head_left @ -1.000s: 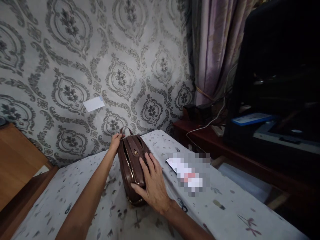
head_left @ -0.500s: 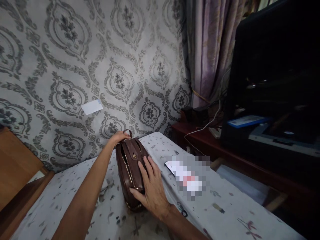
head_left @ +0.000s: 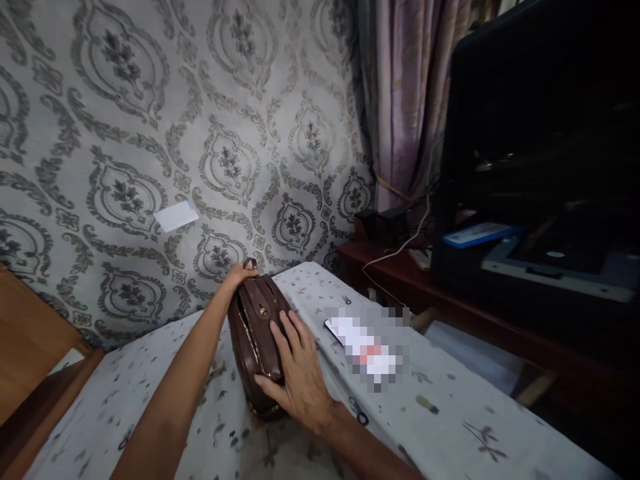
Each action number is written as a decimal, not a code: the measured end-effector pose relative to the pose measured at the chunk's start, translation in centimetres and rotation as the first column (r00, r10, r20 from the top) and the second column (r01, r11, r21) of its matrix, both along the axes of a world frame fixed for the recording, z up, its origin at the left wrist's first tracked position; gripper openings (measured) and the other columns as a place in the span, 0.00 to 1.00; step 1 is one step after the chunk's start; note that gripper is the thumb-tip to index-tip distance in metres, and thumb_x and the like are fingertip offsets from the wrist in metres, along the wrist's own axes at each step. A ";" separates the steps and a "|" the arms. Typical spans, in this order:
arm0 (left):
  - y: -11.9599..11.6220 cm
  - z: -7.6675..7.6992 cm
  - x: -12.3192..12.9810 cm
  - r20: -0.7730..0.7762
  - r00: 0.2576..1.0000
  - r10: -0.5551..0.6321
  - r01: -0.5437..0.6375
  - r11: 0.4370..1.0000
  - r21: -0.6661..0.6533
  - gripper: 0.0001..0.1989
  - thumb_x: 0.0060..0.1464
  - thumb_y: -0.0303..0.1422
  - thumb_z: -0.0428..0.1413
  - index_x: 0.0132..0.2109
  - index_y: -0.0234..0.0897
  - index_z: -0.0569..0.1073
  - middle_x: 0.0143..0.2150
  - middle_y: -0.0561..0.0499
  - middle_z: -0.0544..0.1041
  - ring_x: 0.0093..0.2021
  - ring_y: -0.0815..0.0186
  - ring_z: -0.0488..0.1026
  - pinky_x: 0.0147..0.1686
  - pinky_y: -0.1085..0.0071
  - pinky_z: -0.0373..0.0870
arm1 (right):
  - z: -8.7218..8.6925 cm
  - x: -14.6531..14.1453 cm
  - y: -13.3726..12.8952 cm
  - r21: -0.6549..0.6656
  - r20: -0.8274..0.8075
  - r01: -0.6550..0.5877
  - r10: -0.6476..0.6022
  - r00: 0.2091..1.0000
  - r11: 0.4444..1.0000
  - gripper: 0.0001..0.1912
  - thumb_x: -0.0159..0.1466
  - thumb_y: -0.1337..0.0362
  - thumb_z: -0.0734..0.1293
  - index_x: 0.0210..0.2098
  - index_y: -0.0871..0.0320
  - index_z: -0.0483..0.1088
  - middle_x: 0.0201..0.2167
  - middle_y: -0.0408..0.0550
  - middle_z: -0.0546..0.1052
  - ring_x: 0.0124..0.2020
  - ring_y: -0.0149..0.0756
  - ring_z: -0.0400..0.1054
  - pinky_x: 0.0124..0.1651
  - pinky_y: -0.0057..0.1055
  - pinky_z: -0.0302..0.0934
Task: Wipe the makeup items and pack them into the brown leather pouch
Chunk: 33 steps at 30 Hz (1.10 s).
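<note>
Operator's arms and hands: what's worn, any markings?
Left hand and right hand are ungloved, five-fingered. Forearms bare to the frame edge: no sleeves, watches, bracelets, cables or markers visible. No ring shows on the right; left fingers too small to tell.

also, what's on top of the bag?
Right hand rests on the bag, near its gold clasp; left hand is at the handle. The surface under both hands is hidden.

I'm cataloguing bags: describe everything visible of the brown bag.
The brown bag looks like leather, with gold zips, a round gold fastener and a looped handle at its far end. The left zip seems partly open; contents can't be seen. It rests lengthwise on patterned white cloth. The left hand touches it by the handle; the right hand lies across its right side.
</note>
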<state>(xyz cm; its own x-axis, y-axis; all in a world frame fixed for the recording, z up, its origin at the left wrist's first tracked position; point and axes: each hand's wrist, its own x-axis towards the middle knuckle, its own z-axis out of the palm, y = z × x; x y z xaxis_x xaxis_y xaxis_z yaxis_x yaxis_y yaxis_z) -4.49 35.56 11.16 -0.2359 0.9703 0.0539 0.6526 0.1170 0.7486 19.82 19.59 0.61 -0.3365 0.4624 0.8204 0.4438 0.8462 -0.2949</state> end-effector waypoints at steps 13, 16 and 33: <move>-1.4 0.7 0.7 0.154 0.983 -0.096 0.094 0.995 0.018 0.14 0.54 0.43 0.60 0.33 0.34 0.75 0.24 0.56 0.73 0.23 0.69 0.70 0.29 0.70 0.68 | 0.0 -0.1 0.0 -0.021 -0.003 0.009 -0.009 1.000 1.000 0.43 0.59 0.52 0.70 0.66 0.65 0.55 0.68 0.65 0.56 0.71 0.56 0.43 0.66 0.60 0.51; -2.0 0.8 1.2 0.183 0.974 -0.135 0.126 0.990 0.056 0.16 0.44 0.45 0.63 0.31 0.36 0.75 0.22 0.54 0.73 0.22 0.67 0.69 0.27 0.70 0.65 | 0.1 0.0 -0.1 -0.026 0.008 0.009 -0.009 1.000 1.000 0.43 0.59 0.52 0.70 0.67 0.65 0.53 0.68 0.65 0.56 0.71 0.57 0.43 0.66 0.60 0.51; -5.5 1.5 -3.3 0.076 0.989 -0.123 0.123 0.992 0.006 0.15 0.51 0.42 0.64 0.31 0.33 0.75 0.29 0.52 0.77 0.30 0.67 0.73 0.34 0.69 0.70 | 0.0 0.1 -0.3 0.004 0.005 0.027 -0.027 1.000 1.000 0.36 0.63 0.54 0.68 0.67 0.55 0.56 0.72 0.60 0.47 0.72 0.58 0.39 0.65 0.60 0.51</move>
